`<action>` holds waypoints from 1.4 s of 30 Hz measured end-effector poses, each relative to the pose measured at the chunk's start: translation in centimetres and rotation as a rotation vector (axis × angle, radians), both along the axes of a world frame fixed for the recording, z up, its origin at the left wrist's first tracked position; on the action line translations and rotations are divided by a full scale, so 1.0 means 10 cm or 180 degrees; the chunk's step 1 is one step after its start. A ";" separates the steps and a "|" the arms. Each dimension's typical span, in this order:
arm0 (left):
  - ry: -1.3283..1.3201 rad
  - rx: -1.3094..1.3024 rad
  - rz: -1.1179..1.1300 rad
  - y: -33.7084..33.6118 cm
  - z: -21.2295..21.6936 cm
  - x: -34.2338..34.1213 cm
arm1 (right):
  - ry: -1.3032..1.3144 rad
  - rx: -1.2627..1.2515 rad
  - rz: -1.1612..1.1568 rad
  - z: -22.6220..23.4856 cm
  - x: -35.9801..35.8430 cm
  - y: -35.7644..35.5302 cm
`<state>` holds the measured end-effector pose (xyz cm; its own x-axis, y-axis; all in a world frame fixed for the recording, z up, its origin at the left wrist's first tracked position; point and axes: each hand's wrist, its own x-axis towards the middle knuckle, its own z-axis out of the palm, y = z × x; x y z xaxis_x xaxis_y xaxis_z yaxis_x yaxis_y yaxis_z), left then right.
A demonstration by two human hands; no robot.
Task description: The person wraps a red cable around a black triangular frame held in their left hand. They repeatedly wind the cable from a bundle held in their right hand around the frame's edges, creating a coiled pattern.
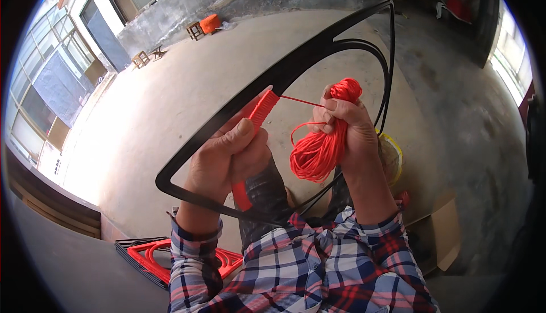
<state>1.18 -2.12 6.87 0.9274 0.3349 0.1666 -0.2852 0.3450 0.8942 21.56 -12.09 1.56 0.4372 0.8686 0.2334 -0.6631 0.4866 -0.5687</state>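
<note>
A black frame (239, 99), roughly triangular with a curved inner bar, stands tilted across my lap. My left hand (242, 148) is closed around a bar (263, 111) wrapped in tight turns of red cord, its thumb pressing on the wrapping. Below that fist, more red shows on the bar. Whether the bar joins the black frame is hidden behind my fingers. Inside the frame's outline, my right hand (358, 128) grips a looped hank of red cord (317, 156). One taut strand (301, 101) runs from its fingers to the wrapped bar's upper end.
Red and black frames (151, 259) lie at lower left. A cardboard box (446, 230) stands at lower right, near a yellow-rimmed container (392, 156). Farther off on the concrete floor are small wooden stools (195, 31) and an orange-red object (210, 24).
</note>
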 end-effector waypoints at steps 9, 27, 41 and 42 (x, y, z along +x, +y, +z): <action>-0.0276 -0.0235 0.0159 0.14 0.24 -0.12 | 0.0310 0.0267 0.0428 -0.11 0.05 0.03; -0.0131 -0.0197 0.1185 0.09 -0.23 0.20 | -0.3647 0.0285 -0.0331 0.40 -0.27 -0.38; -0.0585 -0.1225 -0.0128 -0.23 -0.17 0.43 | -0.3240 0.0034 -0.2335 0.34 -0.54 -0.25; -0.0561 -0.1152 -0.0008 -0.28 -0.15 0.45 | -0.3252 0.0082 -0.2579 0.32 -0.53 -0.19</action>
